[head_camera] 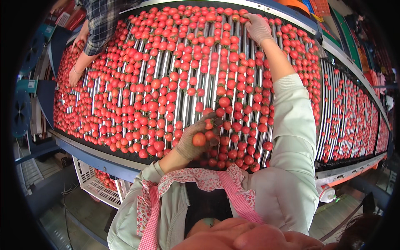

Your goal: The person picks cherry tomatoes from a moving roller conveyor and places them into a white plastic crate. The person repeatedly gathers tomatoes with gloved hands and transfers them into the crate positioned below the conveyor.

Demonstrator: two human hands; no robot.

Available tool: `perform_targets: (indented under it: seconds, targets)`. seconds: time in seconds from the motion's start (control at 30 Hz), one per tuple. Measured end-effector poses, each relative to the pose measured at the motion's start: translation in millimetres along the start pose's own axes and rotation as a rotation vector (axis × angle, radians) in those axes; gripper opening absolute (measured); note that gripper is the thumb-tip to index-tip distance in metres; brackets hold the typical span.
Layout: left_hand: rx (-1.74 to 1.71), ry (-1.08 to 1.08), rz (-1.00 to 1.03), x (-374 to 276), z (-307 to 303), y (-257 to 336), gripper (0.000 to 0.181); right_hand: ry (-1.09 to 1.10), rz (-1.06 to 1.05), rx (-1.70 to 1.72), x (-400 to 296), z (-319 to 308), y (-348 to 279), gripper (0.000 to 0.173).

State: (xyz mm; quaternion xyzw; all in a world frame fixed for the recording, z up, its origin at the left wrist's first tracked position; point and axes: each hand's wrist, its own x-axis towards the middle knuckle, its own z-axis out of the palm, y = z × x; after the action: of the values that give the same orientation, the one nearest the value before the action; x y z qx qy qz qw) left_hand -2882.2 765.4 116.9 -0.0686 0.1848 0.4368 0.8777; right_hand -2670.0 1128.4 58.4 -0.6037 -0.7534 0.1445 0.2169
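Observation:
My left hand [193, 140], in a knit glove with darkened fingers, is low over the near side of a roller conveyor [163, 64]. It cradles several red tomatoes, among them an orange-red tomato [199, 139] on the palm and another tomato [209, 124] by the fingers. My right hand [258, 28], gloved too, stretches across to the far side of the rollers. Its fingertips are beside a red tomato [243, 12] near the far rail; whether they grip anything is hidden. Loose tomatoes with green stems cover much of the rollers around both hands.
At the far left, another person's hands [76, 76] work among the tomatoes, below a plaid sleeve [100, 28]. A white plastic crate [97, 187] with tomatoes is under the near blue rail [93, 156]. Further rollers [347, 115] carry tomatoes at right. A white jug [326, 193] is below.

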Motion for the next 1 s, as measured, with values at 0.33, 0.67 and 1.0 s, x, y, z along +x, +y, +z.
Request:
perform_targets:
  seconds: [0.33,0.67,1.0]
  targets:
    - [-0.206,0.186,0.245,-18,-5,31,0.04,-0.138,0.048,-0.416,55,57,-20,0.028]
    - [-0.236,0.165,0.411,-27,16,67,0.049,-0.146,-0.168,0.71,-131,-10,-186,0.029]
    - [0.094,0.031,0.506,-43,29,76,0.062,-0.139,-0.228,0.147,-60,10,-188,0.034]
